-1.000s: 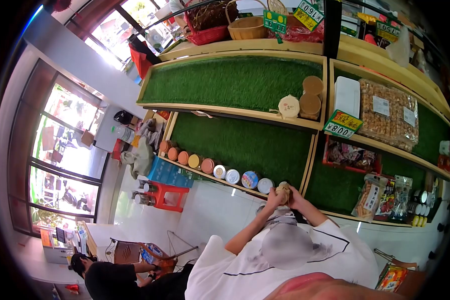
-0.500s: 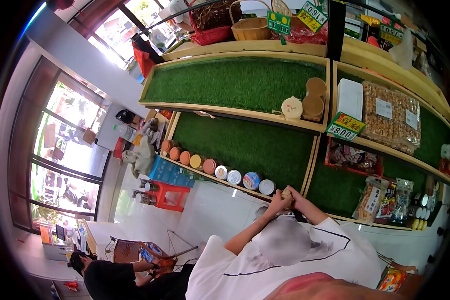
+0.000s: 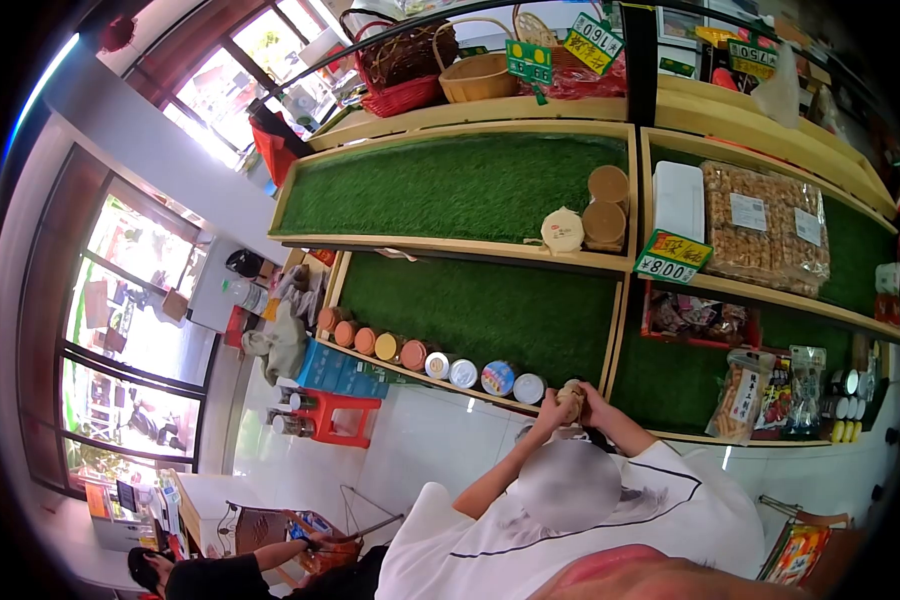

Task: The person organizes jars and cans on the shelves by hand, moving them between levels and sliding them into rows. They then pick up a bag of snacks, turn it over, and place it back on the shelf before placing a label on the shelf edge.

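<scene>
A small tan object (image 3: 570, 391), its kind too small to make out, is held between my two hands at the front edge of the lower shelf. My left hand (image 3: 552, 410) is closed round its left side, close to the white-lidded jar (image 3: 529, 388) at the end of a row. Closed on the other side is my right hand (image 3: 597, 408), near the wooden divider. Fingers and hand backs partly cover the object. Several jars with orange, yellow and white lids, such as the blue-labelled jar (image 3: 498, 377), line the shelf's front edge.
Green turf lines the wooden upper shelf (image 3: 420, 236), where a cream-topped jar (image 3: 562, 230) stands by two brown-lidded containers (image 3: 606, 222). Packaged snacks (image 3: 765, 222) lie at right. A red stool (image 3: 346, 415) stands lower left; a person in black (image 3: 220, 577) is beyond it.
The view has shifted slightly, moving the shelves left in the picture. Both hands keep hold of the tan object, which shows more between the fingers. The person in black appears lower and further left.
</scene>
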Tool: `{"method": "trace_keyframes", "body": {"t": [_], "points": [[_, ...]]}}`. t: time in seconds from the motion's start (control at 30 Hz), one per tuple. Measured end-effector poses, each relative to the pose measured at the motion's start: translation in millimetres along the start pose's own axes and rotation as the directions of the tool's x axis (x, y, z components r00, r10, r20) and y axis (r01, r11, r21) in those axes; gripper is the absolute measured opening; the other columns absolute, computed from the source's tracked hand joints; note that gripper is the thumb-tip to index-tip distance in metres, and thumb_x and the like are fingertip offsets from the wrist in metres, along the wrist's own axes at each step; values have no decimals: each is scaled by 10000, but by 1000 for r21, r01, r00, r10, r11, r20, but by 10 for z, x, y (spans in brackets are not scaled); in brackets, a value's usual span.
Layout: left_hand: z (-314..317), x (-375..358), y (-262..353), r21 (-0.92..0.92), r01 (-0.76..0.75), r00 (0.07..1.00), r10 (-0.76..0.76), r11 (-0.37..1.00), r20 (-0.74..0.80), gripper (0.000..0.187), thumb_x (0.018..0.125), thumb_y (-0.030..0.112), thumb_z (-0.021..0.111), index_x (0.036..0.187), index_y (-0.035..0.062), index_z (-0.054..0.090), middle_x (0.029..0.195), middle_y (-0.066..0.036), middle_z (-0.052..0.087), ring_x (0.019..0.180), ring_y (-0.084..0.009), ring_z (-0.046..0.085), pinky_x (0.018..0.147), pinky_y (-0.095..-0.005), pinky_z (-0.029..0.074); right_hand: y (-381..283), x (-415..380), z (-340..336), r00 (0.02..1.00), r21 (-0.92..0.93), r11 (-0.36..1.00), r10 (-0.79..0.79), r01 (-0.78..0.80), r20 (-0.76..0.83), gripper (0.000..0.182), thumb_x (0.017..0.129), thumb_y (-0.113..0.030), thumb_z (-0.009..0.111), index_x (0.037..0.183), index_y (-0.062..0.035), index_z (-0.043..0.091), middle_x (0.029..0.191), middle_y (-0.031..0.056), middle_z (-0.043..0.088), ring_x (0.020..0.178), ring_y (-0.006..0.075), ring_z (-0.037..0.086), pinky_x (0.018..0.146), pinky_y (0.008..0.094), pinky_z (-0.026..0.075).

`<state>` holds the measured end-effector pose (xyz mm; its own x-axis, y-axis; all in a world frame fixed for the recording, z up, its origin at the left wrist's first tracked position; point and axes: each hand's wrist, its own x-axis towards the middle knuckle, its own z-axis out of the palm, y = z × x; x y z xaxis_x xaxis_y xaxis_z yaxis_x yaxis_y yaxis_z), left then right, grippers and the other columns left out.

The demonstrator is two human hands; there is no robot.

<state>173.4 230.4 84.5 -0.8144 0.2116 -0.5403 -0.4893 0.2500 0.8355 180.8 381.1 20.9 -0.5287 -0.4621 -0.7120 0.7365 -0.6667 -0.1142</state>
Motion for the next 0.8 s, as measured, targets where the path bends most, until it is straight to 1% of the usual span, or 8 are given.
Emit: {"method": "trace_keyframes", "body": {"t": [0.1,0.23,0.33,0.47,0.53,0.6,0.7,0.8], "points": [[29,65,-115,68,-55,998,54,996,17,644,861,412,683,1200,-89,463,1041,-258,653,912,-292,697,657,-382,602,7,-6,-56,1000,-11,1000,17,-17,18,536,916,-568,531,1180,-116,647,1211,96,668,1118,292,639,1005,473,492],[62,59,-135,176,-93,996,95,980,1,670,847,437,692,1198,-88,468,1027,-271,664,939,-329,701,724,-408,589,18,39,-184,997,-28,999,38,-36,71,536,899,-587,552,1138,-122,673,1168,92,689,1080,293,658,979,472,509],[68,31,-85,255,-117,992,126,960,-20,696,837,462,698,1200,-86,469,1040,-292,664,960,-373,697,791,-432,568,33,71,-213,1000,-48,999,13,-13,5,532,897,-592,563,1128,-128,681,1144,85,700,1041,292,674,943,466,532],[91,122,-180,285,-79,993,100,955,-60,710,821,488,705,1186,-67,455,1054,-334,649,1005,-437,675,815,-475,559,45,340,-401,994,-49,994,95,-93,49,538,881,-623,595,1107,-145,696,1114,58,711,1010,254,686,909,446,553],[107,172,-160,347,75,995,-45,935,-92,753,801,500,717,1219,-60,436,1180,-381,583,1102,-480,620,884,-509,533,10,244,-176,989,-122,991,34,-52,-147,518,871,-615,624,1100,-157,701,1108,41,713,1010,233,684,909,427,555],[159,179,-181,417,39,989,24,908,-144,769,788,509,725,1249,-31,428,1188,-366,576,1099,-497,606,897,-523,522,50,552,-429,995,-78,994,65,-70,-73,463,891,-572,632,1102,-167,703,1099,36,714,987,230,688,899,417,562],[200,231,-258,463,-4,976,104,887,-191,776,772,507,733,1283,13,422,1208,-349,550,1101,-520,580,917,-542,503,98,508,-290,992,-97,991,-100,91,-83,458,963,-551,517,1119,-160,696,1106,55,714,994,241,691,886,422,568],[144,240,-202,457,2,984,80,889,-160,762,753,468,746,1290,31,426,1180,-332,544,1057,-525,585,901,-549,506,138,455,-253,991,-52,997,-69,63,-111,464,969,-550,499,1123,-158,694,1109,58,713,997,243,691,885,424,568]]}}
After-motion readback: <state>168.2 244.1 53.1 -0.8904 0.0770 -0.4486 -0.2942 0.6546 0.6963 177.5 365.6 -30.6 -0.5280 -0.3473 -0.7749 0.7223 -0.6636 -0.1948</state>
